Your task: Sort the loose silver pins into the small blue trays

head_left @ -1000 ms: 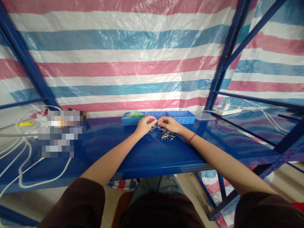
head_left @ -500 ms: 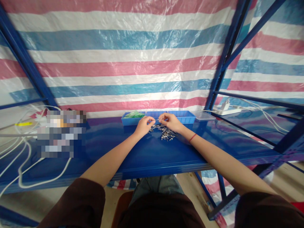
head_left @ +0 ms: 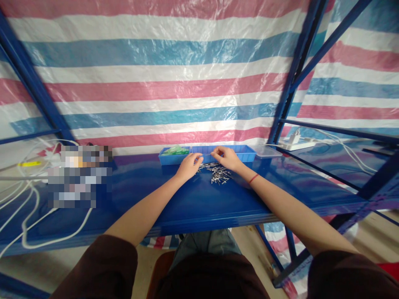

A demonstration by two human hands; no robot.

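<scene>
My left hand [head_left: 190, 164] is just left of a pile of small silver pop rivets [head_left: 220, 174] on the blue shelf. Its thumb and index finger are slightly apart, with nothing visible between them. Over the back of the pile, my right hand [head_left: 227, 158] has its fingers curled in toward the thumb; anything in that pinch is too small to make out. Behind both hands stands a blue divided bin [head_left: 246, 153], partly covered by the right fingers. Green plastic pieces [head_left: 176, 150] lie in its left compartment.
White cables [head_left: 56, 245] loop over the shelf [head_left: 140, 174] at the left, beside a blurred-out patch. A clear plastic lid [head_left: 270, 151] lies right of the bin, and a white power strip [head_left: 297, 144] is farther right. Blue posts [head_left: 288, 83] frame the striped sheet [head_left: 156, 87].
The hands have drawn slightly apart. The thin piece pinched between them half a second ago no longer shows in the gap. Left fingers have loosened; the pile looks much the same.
</scene>
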